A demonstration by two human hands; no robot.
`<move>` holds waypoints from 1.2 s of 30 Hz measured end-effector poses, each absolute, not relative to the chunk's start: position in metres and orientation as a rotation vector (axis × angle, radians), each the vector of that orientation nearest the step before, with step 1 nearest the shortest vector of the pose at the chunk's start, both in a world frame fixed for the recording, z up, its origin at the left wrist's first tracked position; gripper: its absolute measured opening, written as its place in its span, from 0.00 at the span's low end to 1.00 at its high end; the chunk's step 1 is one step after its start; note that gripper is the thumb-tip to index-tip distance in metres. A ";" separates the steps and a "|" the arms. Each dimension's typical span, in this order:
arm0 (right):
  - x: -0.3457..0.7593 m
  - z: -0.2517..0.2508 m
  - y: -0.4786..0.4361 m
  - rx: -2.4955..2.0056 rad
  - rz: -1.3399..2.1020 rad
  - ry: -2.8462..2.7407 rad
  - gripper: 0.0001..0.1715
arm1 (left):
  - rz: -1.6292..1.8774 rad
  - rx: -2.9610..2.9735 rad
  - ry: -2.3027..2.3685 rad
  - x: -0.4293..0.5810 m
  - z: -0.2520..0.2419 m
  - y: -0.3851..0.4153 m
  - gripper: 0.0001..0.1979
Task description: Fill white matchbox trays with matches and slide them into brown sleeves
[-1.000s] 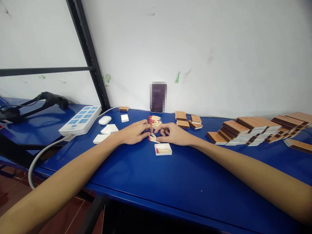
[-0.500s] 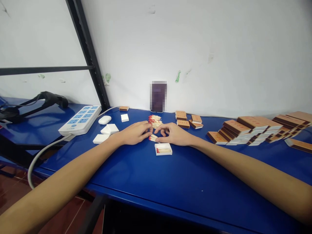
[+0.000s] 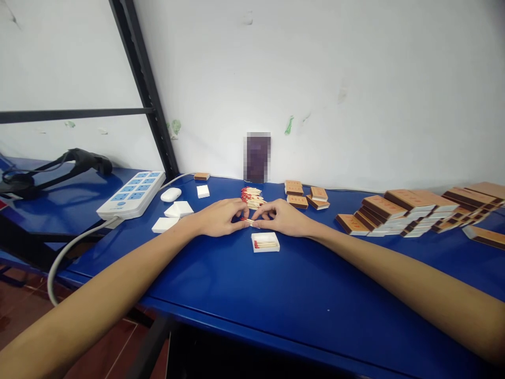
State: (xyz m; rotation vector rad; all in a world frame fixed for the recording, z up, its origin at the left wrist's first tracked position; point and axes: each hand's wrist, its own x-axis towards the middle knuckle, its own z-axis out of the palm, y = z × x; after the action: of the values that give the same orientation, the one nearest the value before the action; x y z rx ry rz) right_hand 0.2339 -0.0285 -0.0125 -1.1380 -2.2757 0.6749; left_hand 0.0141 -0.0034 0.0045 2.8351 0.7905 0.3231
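Observation:
My left hand [image 3: 219, 217] and my right hand [image 3: 282, 217] meet fingertip to fingertip on the blue table [image 3: 300, 295], pinched together on a small bundle of red-tipped matches [image 3: 248, 221]. Just in front of them lies an open white matchbox tray [image 3: 265, 242] with a few matches in it. Behind the hands sits a loose pile of matches [image 3: 251, 196].
Empty white trays [image 3: 172, 216] lie at the left beside a white mouse [image 3: 170, 194] and a power strip [image 3: 131, 194]. Brown matchbox sleeves [image 3: 305, 195] lie behind; stacks of matchboxes [image 3: 418, 210] fill the right. A black shelf post [image 3: 145, 89] rises at the left.
Both hands have closed in on the scattered matches between them, gathering them into a tight bundle that is now mostly hidden by the fingertips.

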 end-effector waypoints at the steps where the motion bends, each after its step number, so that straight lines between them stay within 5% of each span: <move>1: 0.234 -0.013 -0.028 -1.143 0.673 -2.276 0.17 | 0.318 2.837 0.790 0.014 0.004 -0.003 0.15; 13: 0.229 -0.003 -0.033 -1.091 0.292 -2.525 0.11 | 0.309 2.897 0.815 0.015 -0.001 -0.005 0.13; 36: 0.232 0.001 -0.033 -1.131 0.242 -2.674 0.10 | 0.108 3.091 0.930 0.027 0.001 -0.013 0.17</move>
State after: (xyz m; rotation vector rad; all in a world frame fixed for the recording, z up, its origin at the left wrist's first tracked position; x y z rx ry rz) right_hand 0.2322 -0.0328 0.0010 -1.1312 -2.6737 0.2416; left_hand 0.0268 -0.0125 0.0014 3.0913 0.9301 0.1078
